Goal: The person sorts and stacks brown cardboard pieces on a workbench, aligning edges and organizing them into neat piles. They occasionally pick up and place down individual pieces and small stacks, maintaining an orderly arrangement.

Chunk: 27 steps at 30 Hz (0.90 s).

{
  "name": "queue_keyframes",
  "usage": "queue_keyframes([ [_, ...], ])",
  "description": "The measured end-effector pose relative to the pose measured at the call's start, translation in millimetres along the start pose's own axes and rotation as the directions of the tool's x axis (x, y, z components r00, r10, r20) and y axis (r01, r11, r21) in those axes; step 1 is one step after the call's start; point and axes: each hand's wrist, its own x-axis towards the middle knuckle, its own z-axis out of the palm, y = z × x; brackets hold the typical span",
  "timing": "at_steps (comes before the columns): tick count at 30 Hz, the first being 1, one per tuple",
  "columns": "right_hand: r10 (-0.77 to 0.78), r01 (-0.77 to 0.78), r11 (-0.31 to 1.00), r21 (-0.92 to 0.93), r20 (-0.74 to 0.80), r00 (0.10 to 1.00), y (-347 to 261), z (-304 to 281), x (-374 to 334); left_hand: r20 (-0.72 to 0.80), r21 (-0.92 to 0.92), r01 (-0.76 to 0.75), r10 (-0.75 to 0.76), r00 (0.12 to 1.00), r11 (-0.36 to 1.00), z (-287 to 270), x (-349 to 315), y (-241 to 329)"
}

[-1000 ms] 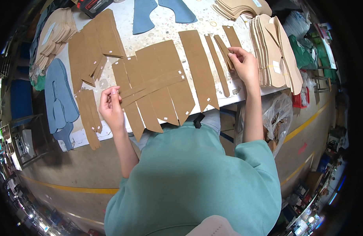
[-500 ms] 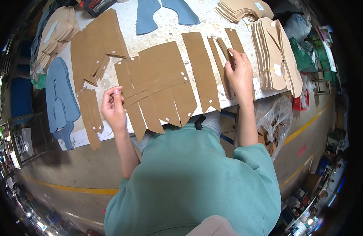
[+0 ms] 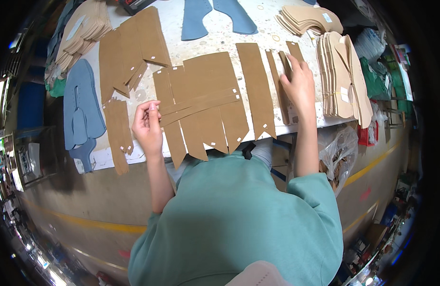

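Note:
My left hand (image 3: 148, 126) is closed, its fingers curled beside the left ends of narrow brown strips (image 3: 201, 105). Whether it grips them is hidden. These strips lie across a row of wider brown cut pieces (image 3: 208, 66), which carry small white labels and have pointed lower ends along the table edge. Farther right, my right hand (image 3: 300, 86) rests over a thin brown strip (image 3: 283, 59), with thumb and fingers apart and touching around it. Another slim strip (image 3: 274, 76) and a broad brown panel (image 3: 255, 86) lie just left of that hand.
Stacked brown pieces (image 3: 131, 43) and blue cut pieces (image 3: 84, 105) are on the left. More blue pieces (image 3: 196, 21) lie at the back. Bundled tan pieces (image 3: 329, 76) stand at the right. A clear plastic bag (image 3: 341, 148) hangs below the table's right edge.
The whole view has shifted, so the table and its pieces sit farther right in the picture. Both hands keep nearly the same places against the brown pieces.

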Motion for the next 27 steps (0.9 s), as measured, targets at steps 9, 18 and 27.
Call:
queue_keyframes([
  [9,-0.036,0.039,0.998,0.039,-0.085,0.996,-7.8,-13.3,-15.9,0.169,0.416,-0.140,0.075,0.983,0.898,-18.6,18.2,37.3],
  [18,-0.407,0.299,0.855,0.424,0.190,0.893,-74.9,-2.5,-20.5,0.440,0.561,-0.252,-0.026,0.897,0.789,-6.1,30.0,35.4],
  [27,-0.193,-0.040,0.773,0.633,0.295,0.936,-79.2,4.7,-20.2,0.360,0.474,-0.134,-0.052,0.931,0.870,-6.5,20.7,36.1],
])
